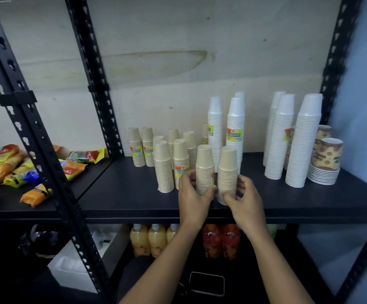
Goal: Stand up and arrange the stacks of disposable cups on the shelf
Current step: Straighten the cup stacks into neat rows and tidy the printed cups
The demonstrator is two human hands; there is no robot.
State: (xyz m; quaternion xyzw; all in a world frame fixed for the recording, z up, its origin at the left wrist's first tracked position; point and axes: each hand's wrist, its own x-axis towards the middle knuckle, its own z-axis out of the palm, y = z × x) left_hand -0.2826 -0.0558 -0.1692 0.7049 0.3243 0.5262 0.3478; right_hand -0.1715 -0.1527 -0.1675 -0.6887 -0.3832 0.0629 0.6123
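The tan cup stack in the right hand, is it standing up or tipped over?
Upright: the tan cup stack stands on end on the shelf, with the right hand curled round its lower part.

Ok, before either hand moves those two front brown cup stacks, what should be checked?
1. Grip of left hand on left brown stack: ok.
2. Grip of right hand on right brown stack: ok.
3. Both stacks upright: ok.
4. Bases resting on the shelf, not lifted: cannot tell.
5. Bare shelf toward the white stacks: ok.
6. Margin to the front edge: not ok, right brown stack is close.
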